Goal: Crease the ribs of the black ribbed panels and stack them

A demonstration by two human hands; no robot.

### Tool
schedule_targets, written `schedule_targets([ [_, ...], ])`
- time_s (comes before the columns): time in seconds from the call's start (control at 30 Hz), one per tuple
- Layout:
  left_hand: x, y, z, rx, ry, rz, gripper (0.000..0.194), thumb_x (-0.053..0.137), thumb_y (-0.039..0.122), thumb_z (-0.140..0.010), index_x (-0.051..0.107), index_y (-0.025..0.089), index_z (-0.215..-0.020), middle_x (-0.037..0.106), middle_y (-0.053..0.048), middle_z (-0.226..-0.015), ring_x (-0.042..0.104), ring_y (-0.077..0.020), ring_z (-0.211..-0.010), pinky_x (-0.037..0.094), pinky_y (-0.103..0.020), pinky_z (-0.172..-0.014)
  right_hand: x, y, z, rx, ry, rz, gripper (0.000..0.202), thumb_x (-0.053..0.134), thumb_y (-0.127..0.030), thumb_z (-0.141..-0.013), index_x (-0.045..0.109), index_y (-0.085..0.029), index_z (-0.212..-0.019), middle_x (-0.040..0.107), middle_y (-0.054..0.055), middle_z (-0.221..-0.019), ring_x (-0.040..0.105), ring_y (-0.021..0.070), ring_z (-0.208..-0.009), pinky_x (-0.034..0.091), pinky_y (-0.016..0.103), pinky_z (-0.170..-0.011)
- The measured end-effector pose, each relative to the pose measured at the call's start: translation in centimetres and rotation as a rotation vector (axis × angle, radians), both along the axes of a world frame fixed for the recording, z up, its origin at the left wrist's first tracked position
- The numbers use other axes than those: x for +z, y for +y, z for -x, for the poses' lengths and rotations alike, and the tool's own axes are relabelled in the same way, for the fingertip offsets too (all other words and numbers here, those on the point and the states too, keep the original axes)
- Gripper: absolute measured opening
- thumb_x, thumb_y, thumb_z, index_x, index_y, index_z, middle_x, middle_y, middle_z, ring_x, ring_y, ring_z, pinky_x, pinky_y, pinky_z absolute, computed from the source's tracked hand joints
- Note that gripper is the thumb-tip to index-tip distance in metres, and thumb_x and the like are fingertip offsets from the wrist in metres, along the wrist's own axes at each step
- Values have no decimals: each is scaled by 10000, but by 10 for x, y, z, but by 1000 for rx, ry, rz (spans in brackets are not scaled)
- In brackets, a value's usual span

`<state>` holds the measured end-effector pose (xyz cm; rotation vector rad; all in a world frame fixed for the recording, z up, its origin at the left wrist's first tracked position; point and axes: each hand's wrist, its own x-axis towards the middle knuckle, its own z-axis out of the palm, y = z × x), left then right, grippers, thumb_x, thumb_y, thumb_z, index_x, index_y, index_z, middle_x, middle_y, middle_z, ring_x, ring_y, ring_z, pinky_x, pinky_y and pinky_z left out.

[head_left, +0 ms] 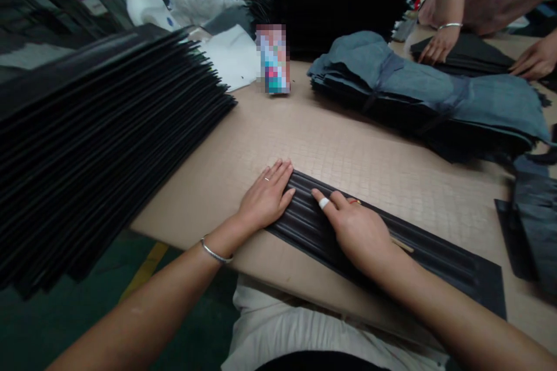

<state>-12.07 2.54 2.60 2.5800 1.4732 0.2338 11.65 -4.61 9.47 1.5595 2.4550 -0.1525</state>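
Observation:
A long black panel (435, 252) with raised ridges lies slantwise on the tan table (261, 133). Flat on its left end rests my left hand (265, 197), fingers spread, a ring on one finger and a bracelet at the wrist. My right hand (359, 226) is over the middle of the panel, its index finger pointing at the ridges with white tape round it. The other fingers curl round a thin tan stick (402, 244), whose end sticks out beside the hand.
A tall stack of black panels (108, 127) fills the left. Tied grey-black bundles (418, 90) lie at the back right, near another person's hands (441, 43). Behind are a white bottle (145, 3), a blurred-out upright item (274, 61) and a dark pile (343, 0).

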Motion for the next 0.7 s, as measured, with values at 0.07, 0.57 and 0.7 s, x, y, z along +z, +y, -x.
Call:
schedule_targets([
  [0.07, -1, 0, 3, -45, -5, 22, 631, 345, 410, -1065, 289, 135, -1629, 304, -151, -1699, 230, -278, -1600, 291, -495, -1292, 2, 19, 32, 9, -18, 6, 619, 294, -97, -1048, 302, -240, -1650, 610, 126, -1329, 695, 249, -930, 600, 345, -683],
  [0.57, -4, -3, 6, -90, -6, -53, 598, 348, 380, -1073, 347, 96, -1600, 269, -133, -1713, 219, -277, -1603, 279, -480, -1303, 11, 40, 57, 18, -82, -1, 554, 292, -142, -1083, 318, -176, -1635, 631, 149, -1281, 697, 270, -951, 637, 390, -715],
  [0.7, -9, -1, 10, -106, -4, -94, 591, 333, 381, -1079, 355, 105, -1600, 278, -143, -1709, 234, -291, -1599, 304, -499, -1290, 7, 40, 56, 34, -12, -38, 530, 290, -143, -1088, 365, -163, -1612, 645, 137, -1254, 697, 253, -936, 632, 365, -700],
])
